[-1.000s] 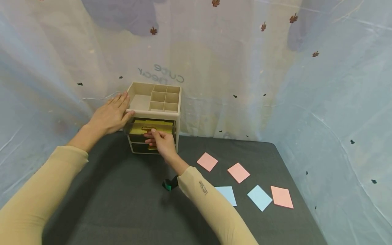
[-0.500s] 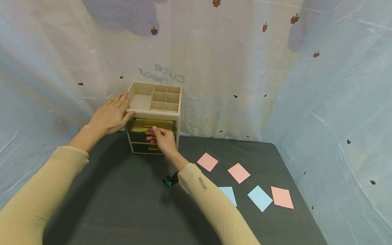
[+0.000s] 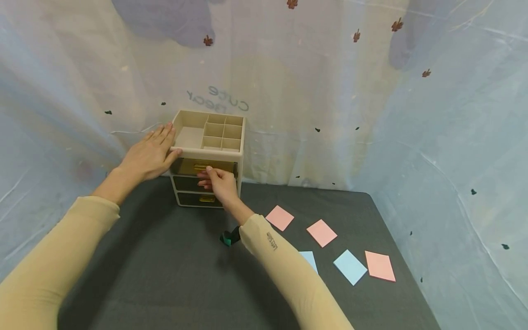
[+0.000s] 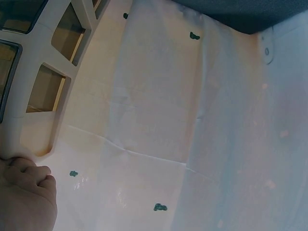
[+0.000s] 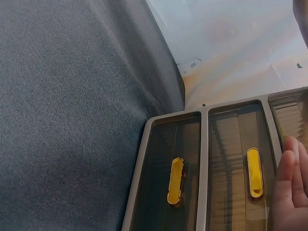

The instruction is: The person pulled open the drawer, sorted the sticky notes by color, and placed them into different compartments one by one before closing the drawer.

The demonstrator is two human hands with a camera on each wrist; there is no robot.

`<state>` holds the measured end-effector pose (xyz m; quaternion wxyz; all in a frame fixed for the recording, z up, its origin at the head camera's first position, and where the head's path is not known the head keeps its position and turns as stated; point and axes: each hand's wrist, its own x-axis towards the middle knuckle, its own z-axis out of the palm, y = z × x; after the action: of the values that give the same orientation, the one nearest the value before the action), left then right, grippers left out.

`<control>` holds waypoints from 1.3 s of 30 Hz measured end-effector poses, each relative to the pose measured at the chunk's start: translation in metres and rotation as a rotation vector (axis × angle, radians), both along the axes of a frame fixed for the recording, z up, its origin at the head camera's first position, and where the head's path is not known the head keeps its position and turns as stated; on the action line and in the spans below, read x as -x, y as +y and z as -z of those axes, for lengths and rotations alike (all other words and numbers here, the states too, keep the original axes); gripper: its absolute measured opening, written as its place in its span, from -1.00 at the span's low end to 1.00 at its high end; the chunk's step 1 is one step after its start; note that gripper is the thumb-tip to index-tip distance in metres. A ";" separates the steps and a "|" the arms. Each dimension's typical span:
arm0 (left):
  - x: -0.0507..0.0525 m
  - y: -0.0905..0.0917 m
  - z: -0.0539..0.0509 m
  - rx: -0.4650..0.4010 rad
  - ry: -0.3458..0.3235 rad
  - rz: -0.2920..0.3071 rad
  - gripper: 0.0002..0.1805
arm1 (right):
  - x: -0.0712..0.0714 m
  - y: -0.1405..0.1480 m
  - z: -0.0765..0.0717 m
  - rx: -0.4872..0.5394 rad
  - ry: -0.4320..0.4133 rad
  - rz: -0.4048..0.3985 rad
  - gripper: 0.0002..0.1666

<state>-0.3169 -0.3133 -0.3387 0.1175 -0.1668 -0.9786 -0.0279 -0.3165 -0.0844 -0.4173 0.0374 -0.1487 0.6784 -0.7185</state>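
Note:
A beige organizer with smoky drawers stands at the back left of the dark table. My left hand lies with straight fingers along its upper left edge, the thumb at the front corner. At the top drawer, my right hand has its thumb tip against the right end of the gold handle; its other fingers extend loosely in front of the drawers. That drawer looks nearly flush with the frame. In the right wrist view, the right hand's fingers are fairly straight, beside two gold-handled drawers.
Pink notes and blue notes lie on the right part of the table. A small black and green object is beside the right sleeve. A patterned pale curtain hangs behind the organizer.
The top drawer has slid back into the organizer, hiding its yellow contents from above. My right hand has moved forward with it. The left hand has stayed in place.

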 end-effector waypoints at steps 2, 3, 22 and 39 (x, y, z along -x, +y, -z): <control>0.000 0.000 0.000 0.004 0.003 0.001 -0.13 | 0.001 0.000 0.000 0.004 0.004 -0.002 -0.56; 0.000 0.000 0.000 0.004 0.003 0.002 -0.13 | 0.002 0.000 0.000 0.002 0.007 -0.002 -0.55; 0.002 -0.001 0.002 0.018 0.005 0.004 -0.12 | 0.002 0.005 -0.004 -0.054 -0.025 -0.041 -0.58; -0.001 0.001 0.002 0.009 0.013 0.001 -0.12 | -0.023 0.013 0.008 0.002 0.002 -0.102 -0.59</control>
<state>-0.3163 -0.3123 -0.3405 0.1231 -0.1679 -0.9778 -0.0225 -0.2930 -0.0713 -0.4254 0.0733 -0.1840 0.6692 -0.7162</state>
